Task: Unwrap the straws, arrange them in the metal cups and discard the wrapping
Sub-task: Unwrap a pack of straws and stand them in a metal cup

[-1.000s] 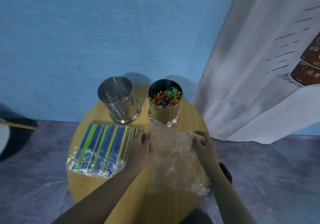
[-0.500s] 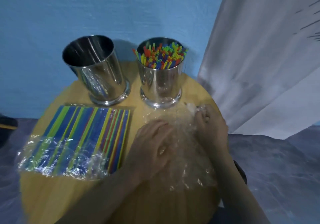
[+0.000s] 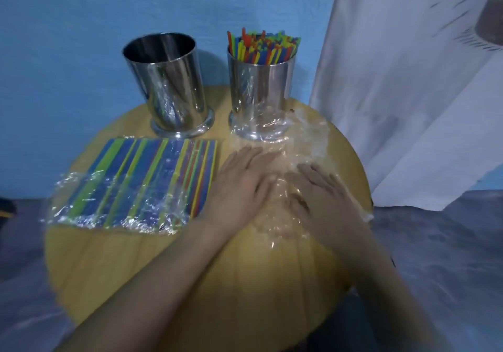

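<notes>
Round wooden table (image 3: 114,264) fills centre of frame. Upper centre: empty metal cup (image 3: 170,84) stands on it; just right of it, second metal cup (image 3: 261,90) packed with coloured straws (image 3: 262,48). Left of centre: wrapped pack of straws (image 3: 136,185) lies flat. Right of centre: loose clear wrapping (image 3: 307,139) spread on tabletop, far edge touching second cup's base, my left hand (image 3: 242,185) and my right hand (image 3: 324,199) pressed flat on it.
</notes>
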Tool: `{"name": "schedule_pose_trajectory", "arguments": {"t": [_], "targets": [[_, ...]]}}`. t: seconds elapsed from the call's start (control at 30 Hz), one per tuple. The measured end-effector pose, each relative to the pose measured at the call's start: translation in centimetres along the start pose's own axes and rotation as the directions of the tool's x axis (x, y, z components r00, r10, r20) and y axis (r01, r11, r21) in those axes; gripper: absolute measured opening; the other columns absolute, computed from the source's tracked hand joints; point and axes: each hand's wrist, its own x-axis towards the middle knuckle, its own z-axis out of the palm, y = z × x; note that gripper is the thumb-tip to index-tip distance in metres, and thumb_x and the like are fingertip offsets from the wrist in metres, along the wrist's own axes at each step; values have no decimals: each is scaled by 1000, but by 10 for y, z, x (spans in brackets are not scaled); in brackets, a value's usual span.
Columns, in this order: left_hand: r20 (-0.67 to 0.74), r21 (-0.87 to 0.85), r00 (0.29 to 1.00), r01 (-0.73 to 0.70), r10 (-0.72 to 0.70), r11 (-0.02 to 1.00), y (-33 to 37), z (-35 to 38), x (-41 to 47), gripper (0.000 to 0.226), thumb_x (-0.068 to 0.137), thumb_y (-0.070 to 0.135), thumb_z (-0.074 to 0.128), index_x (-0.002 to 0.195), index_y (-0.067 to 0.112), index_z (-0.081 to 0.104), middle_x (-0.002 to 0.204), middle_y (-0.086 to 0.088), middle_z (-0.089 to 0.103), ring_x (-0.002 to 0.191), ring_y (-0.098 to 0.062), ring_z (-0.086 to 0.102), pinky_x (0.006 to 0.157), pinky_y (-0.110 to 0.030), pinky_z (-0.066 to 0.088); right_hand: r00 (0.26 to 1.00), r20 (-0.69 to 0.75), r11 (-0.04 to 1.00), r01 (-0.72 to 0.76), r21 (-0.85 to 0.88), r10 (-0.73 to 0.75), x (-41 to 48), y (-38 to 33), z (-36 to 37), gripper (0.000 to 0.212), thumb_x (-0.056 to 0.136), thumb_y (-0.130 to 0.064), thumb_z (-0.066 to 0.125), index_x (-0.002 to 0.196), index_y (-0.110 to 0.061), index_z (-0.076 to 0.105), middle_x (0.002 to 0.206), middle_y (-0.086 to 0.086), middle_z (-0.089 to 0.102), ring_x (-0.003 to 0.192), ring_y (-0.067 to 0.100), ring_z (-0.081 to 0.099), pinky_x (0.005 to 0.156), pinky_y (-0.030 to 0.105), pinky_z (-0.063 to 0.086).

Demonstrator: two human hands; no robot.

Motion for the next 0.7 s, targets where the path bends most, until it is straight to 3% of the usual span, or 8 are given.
{"name": "schedule_pose_trajectory", "arguments": {"t": [0.1, 0.17, 0.27, 0.37, 0.43, 0.53, 0.7], "targets": [[-117, 109, 992, -37, 50, 993, -10, -33, -40, 45, 100, 38, 39, 131, 20, 66, 138, -4, 62, 140, -27, 46, 123, -36, 20, 998, 11, 996, -67, 52, 67, 3, -3, 8, 36, 103, -29, 54, 139, -28, 56, 160, 1, 40, 150, 24, 32, 118, 42, 25], [-154, 167, 988, 7, 20, 986, -29, -51, -66, 40, 102, 34, 43, 130, 19, 68, 137, -4, 63, 141, -27, 46, 124, -39, 23, 997, -44, 996, -68, 57, 71, 4, -11, 7, 38, 100, -28, 56, 138, -28, 57, 163, 3, 36, 152, 25, 31, 122, 45, 27], [-149, 238, 970, 222, -191, 946, -63, -73, -94, 41, 105, 38, 44, 140, 23, 58, 143, -5, 59, 144, -31, 42, 122, -48, 22, 979, -202, 997, 55, 58, -42, 7, -46, 6, 35, 95, -25, 57, 129, -23, 66, 153, 8, 50, 146, 28, 43, 119, 51, 33], [-84, 317, 924, 380, -374, 869, -83, -74, -112, 56, 104, 58, 25, 148, 29, 46, 154, -2, 47, 149, -27, 33, 125, -50, 6, 970, -191, 967, 182, 177, -147, 5, -98, 6, 37, 93, -31, 60, 126, -20, 70, 141, 5, 61, 138, 30, 51, 117, 50, 36], [-68, 320, 922, 383, -382, 867, -85, -68, -119, 66, 101, 62, 15, 149, 30, 46, 154, -2, 46, 146, -25, 38, 125, -50, 8, 969, -94, 958, 240, 154, -228, 3, -130, 7, 44, 96, -46, 57, 133, -23, 66, 137, -3, 62, 132, 23, 50, 113, 41, 36], [-95, 310, 932, 362, -350, 879, -77, -64, -120, 68, 100, 60, 13, 145, 26, 52, 149, -6, 53, 136, -27, 49, 119, -45, 22, 975, -12, 964, 222, 147, -222, 5, -149, 16, 48, 96, -56, 59, 136, -29, 62, 129, -8, 63, 122, 20, 51, 104, 31, 31], [-133, 189, 958, 276, -254, 942, -68, -68, -129, 50, 104, 45, 28, 140, 25, 57, 135, 0, 64, 120, -25, 60, 106, -38, 36, 985, -53, 947, 174, 269, -166, 3, -132, 22, 13, 92, -38, 69, 98, -27, 70, 97, -9, 63, 98, 19, 57, 86, 33, 44]]}}
